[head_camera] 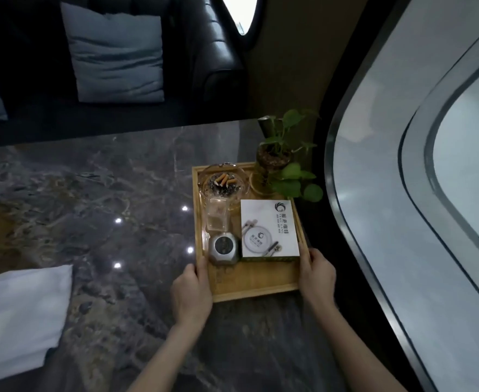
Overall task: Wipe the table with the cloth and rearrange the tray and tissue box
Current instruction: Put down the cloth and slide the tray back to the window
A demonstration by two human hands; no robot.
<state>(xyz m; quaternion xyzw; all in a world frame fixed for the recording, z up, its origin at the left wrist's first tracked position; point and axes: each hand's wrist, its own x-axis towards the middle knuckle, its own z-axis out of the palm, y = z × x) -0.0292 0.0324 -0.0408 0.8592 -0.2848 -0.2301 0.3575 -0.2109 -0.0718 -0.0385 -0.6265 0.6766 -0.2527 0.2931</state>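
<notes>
Both hands grasp the wooden tray [249,287] by its long sides near the corners closest to the person: the left hand [191,295] is closed over the left rail with the thumb along the rim, and the right hand [317,275] is closed over the right rail in the same way. The tray sits on the marble table [91,207] at its right edge, just beside the dark gap that runs along the curved window [402,165]. Inside it, the white tissue box [269,230] lies in the right half with a small metal container [223,248] touching its left side; beyond these stand a clear glass [217,217], a glass ashtray [222,182] holding butts and ash, and a potted plant [283,165] in the far right corner. The white cloth [20,306] lies folded at the table's near left, well apart from the tray. The step in hand appears to be shifting the loaded tray. To do it well, keep the tray level and move it slowly, since the ash is loose and the tall glass and plant could tip; equal pull from both hands should prevent it skewing toward the table edge.
</notes>
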